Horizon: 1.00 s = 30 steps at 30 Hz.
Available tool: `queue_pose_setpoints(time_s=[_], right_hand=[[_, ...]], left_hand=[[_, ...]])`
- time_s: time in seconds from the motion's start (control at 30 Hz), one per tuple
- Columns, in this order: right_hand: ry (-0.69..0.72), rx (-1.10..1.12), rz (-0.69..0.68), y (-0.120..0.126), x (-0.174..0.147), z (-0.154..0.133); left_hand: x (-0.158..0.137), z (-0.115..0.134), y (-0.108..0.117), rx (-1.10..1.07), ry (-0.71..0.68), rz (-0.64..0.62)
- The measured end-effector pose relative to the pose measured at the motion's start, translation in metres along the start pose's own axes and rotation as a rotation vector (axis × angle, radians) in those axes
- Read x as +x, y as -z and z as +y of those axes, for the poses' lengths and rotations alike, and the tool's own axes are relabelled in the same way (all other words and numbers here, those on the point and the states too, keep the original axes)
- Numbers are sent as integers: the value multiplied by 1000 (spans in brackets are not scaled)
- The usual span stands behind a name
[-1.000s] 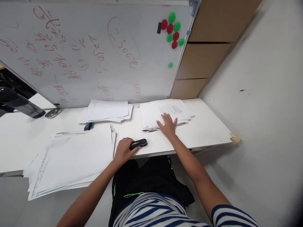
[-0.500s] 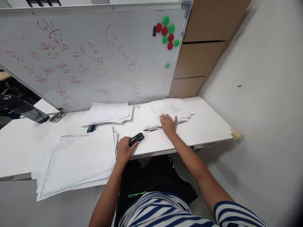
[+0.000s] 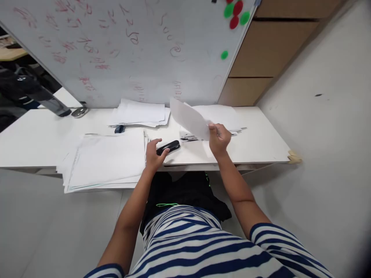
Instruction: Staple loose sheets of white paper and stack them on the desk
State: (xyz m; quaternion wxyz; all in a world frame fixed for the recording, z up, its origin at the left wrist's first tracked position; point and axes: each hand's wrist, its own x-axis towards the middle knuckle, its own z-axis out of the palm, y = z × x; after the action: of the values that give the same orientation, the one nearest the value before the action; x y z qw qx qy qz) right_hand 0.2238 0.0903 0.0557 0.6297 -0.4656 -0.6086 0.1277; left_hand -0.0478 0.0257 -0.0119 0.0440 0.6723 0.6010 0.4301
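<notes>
A black stapler (image 3: pixel 173 145) lies on the white desk. My left hand (image 3: pixel 153 155) is around its near end, thumb and index finger spread apart and the other fingers partly hidden. Pinched in my right hand (image 3: pixel 219 141) is a white sheet of paper (image 3: pixel 189 119), lifted and tilted above the desk. Behind it is the right-hand stack of papers (image 3: pixel 228 115), partly covered by the sheet and the hand. To the left of my left hand lies a large paper stack (image 3: pixel 110 160), overhanging the desk's front edge.
A further paper stack (image 3: pixel 142 112) lies at the back, with a small dark blue object (image 3: pixel 119 129) before it. A computer mouse (image 3: pixel 79 112) and dark bottle (image 3: pixel 48 98) are at left. A whiteboard (image 3: pixel 116 77) and cardboard boxes (image 3: pixel 278 48) stand behind; a wall (image 3: pixel 324 127) bounds the right.
My right hand has taken a sheet from the right stack and raised it toward me. The fingers of my left hand have loosened from around the stapler. The camera view has tipped downward.
</notes>
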Motion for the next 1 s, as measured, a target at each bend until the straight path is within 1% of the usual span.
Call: queue_pose_setpoints(time_s=[0.07,0.13,0.17,0.2,0.3,0.33,0.37,0.47,0.53,0.63,0.7,0.8,0.9,1.0], right_hand=[[10,71,-7,8,-4,-22],[38,92,-33,14,-7,-36],[51,91,-46,17,-8,-41],[63,87,-56,19,-8,-44],[64,87,-56,26,-8,-49],[39,98,-56,29,-9,-48],[0,119,-57,31,-10,-47],[-165,262,-84,34,-23,-35],[-272,392,-154,32,-37,-24],[-402,503,-296,26,-57,-10],[-454,490,-318,21,-66,-6],[-473,467,-225,15,-74,-3],[-504,459,-141,9,-82,2],[-556,441,-143,8,-88,10]], left_hand=[[-1,4,5,-65,-10,84],[-1,14,11,-148,-2,115],[-1,21,13,-200,21,95],[-1,29,16,-262,59,49],[-3,54,18,-470,235,-139],[-4,61,16,-525,290,-166],[-5,67,14,-563,334,-164],[-8,78,4,-612,399,-48],[-9,81,-4,-656,416,27],[-8,86,-14,-777,416,60],[-6,88,-19,-860,398,48],[-2,89,-28,-921,386,18],[0,85,-39,-955,452,-60],[-5,82,-45,-981,511,-145]])
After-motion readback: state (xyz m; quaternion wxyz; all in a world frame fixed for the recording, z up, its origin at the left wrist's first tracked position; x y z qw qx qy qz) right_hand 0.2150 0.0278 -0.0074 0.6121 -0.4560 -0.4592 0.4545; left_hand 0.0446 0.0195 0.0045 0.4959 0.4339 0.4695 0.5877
